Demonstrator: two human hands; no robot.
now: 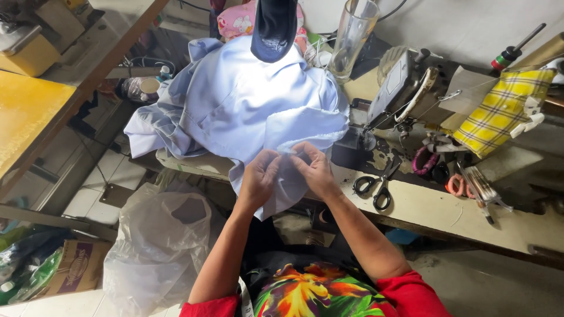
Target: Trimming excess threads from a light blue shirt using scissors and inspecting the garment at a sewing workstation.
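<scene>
Bright floral garment [305, 293] at the bottom edge, worn by the person. Left hand [258, 179] and right hand [314, 170] — both pinched on a folded edge of the pale blue shirt [235, 105], held close together so the small spot can be worked. Shirt bulk left heaped on the desk [435, 208] beside the sewing machine [399, 88], weight carried there. Black scissors [376, 185] kept near the right hand — within reach

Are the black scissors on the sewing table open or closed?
Closed. The black scissors lie flat on the table, blades together pointing toward the sewing machine, handles side by side. Neither hand touches them.
</scene>
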